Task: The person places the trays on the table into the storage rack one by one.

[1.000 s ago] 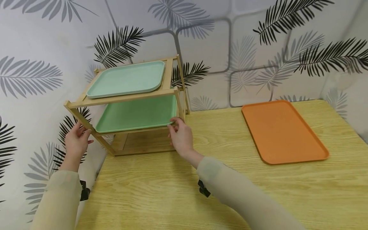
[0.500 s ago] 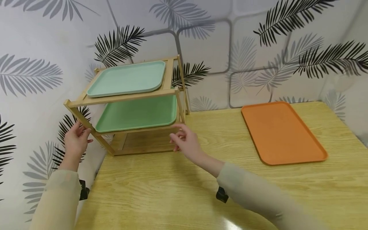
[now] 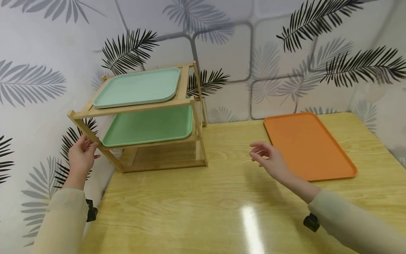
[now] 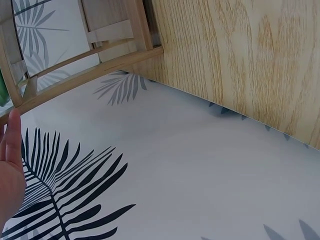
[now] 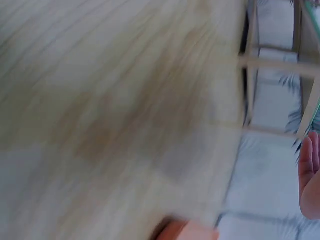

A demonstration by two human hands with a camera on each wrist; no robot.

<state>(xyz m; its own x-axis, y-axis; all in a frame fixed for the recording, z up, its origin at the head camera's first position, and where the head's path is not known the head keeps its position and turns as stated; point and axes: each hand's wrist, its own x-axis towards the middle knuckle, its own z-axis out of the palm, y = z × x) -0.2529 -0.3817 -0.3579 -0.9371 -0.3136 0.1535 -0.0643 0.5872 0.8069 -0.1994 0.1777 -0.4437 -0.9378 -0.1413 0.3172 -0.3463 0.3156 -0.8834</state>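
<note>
A two-tier wooden rack (image 3: 161,163) stands at the table's left, near the wall. On its upper tier lies a pale mint tray (image 3: 137,88); a green tray (image 3: 150,125) lies on the tier below. My left hand (image 3: 80,155) holds the rack's left front post, thumb and fingers at it about level with the green tray. In the left wrist view, a finger (image 4: 13,135) reaches the wooden frame. My right hand (image 3: 269,160) is in the air over the table, loosely curled and holding nothing, near the left edge of an orange tray (image 3: 311,148).
The wood-grain table (image 3: 190,208) runs to the right, with the orange tray lying flat towards its far side. A wall (image 3: 222,53) with leaf patterns closes off the back and left. Black wrist cameras (image 3: 311,222) sit at both sleeves.
My right hand has let go of the green tray's front right corner and moved right, towards the orange tray. The left hand has stayed at the rack's post.
</note>
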